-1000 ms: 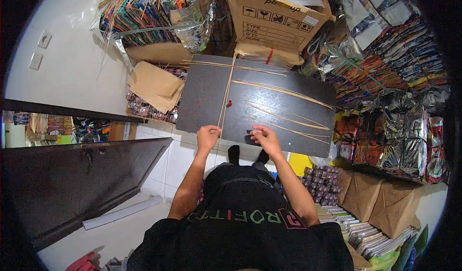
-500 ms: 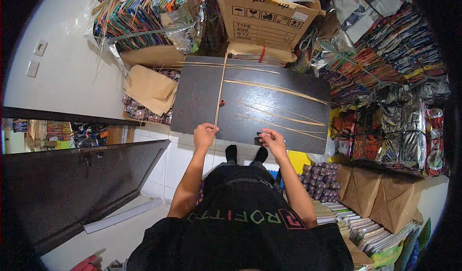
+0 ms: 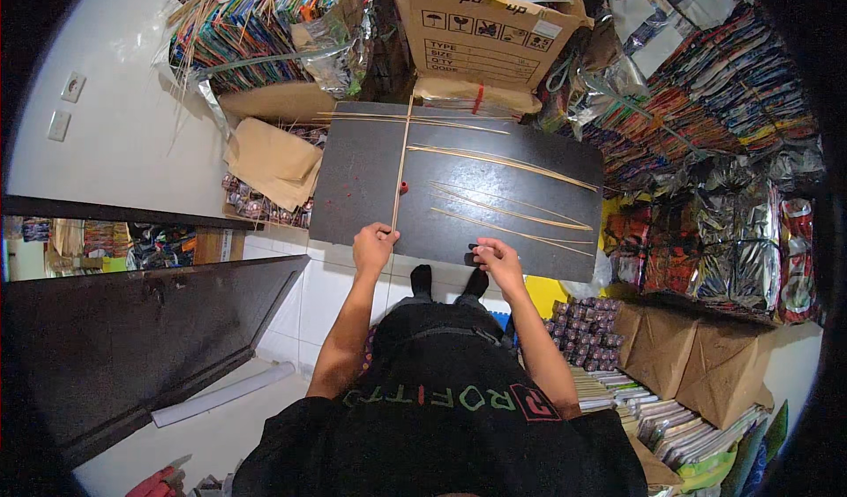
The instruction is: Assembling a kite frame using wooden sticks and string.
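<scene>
My left hand [image 3: 374,247] is closed at the near edge of a dark tabletop [image 3: 353,188]. It pinches the near end of a thin straw-coloured stick bundle [image 3: 401,161] that runs away from me across the table. Near the front edge, my right hand [image 3: 499,264] has its fingers curled together. A small black object [image 3: 473,255] shows at its fingertips; I cannot make out its kind. Beside the bundle stands a small red object [image 3: 404,188]. Several loose thin sticks [image 3: 512,163] lie crosswise to the right, and others [image 3: 459,126] cross under or over the bundle's far end.
Behind the table stands a cardboard box [image 3: 485,47]. Stacks of colourful packets [image 3: 256,38] rise at the far left, with more bundled packets [image 3: 723,100] on the right. Brown paper [image 3: 273,161] lies left of the table. A dark door [image 3: 159,347] is at the left.
The view has shifted slightly. Both hands stay in nearly the same places, and the sticks lie as before.
</scene>
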